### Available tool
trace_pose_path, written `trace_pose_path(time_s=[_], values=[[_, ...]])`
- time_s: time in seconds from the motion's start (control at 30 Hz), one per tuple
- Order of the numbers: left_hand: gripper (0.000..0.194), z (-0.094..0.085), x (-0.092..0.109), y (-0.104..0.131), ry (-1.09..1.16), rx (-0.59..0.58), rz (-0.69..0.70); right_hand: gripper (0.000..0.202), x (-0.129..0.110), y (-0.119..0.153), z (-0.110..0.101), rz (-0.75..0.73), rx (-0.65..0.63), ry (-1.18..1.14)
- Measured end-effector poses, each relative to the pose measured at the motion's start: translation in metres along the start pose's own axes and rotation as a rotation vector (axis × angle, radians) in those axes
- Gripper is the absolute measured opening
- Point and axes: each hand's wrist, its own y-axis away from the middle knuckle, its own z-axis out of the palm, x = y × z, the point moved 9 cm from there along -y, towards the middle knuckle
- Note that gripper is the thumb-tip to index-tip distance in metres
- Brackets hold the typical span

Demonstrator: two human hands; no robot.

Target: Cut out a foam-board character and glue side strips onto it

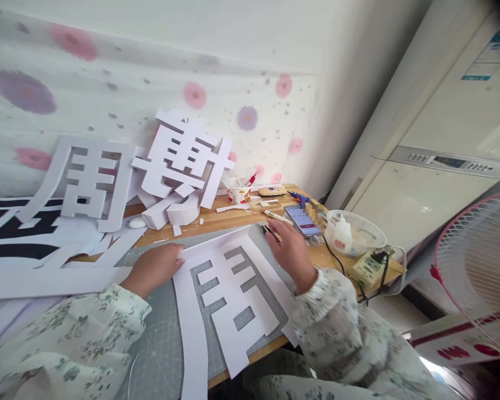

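A white foam-board character cutout [233,311] lies over the grey cutting mat [156,328] in front of me, its lower end reaching past the table's edge. My left hand [158,268] grips its upper left corner, thumb on top of the board. Beyond its upper right side, my right hand [292,254] is closed with curled fingers. Something thin and dark [267,229] shows at those fingertips, too small to make out. Just past the right hand is a white marker pen [278,217].
Finished white characters [119,183] lean against the flowered wall covering [150,72]. At the back are a paper cup of tools [239,193] and a blue glue gun [299,197]. A phone [302,220], clear plastic bowl [369,236], power strip [369,269] and fan [479,250] stand rightward.
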Motion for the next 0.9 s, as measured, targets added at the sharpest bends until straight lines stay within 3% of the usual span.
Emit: trace_pose_path(time_s=[0.07,0.17,0.3,0.43,0.7,0.9], values=[[0.016,0.001,-0.002,-0.002,-0.002,-0.007,-0.009,0.029,0.023,0.026,-0.038,0.033,0.098,0.076],[0.016,0.004,-0.005,-0.005,0.003,-0.010,-0.015,0.030,0.075,0.075,-0.089,0.212,0.239,0.196],[0.016,0.006,-0.006,-0.007,0.007,-0.005,-0.010,0.031,0.119,0.111,-0.118,0.303,0.223,0.279],[0.015,0.006,-0.006,-0.006,0.013,0.000,-0.011,0.037,0.135,0.088,-0.104,0.300,0.094,0.320],[0.017,0.002,-0.005,-0.001,0.048,0.016,-0.029,0.068,0.145,-0.005,-0.038,0.361,-0.086,0.452],[0.017,0.000,-0.006,0.001,0.075,0.024,-0.044,0.066,0.155,-0.019,-0.023,0.452,-0.146,0.544]])
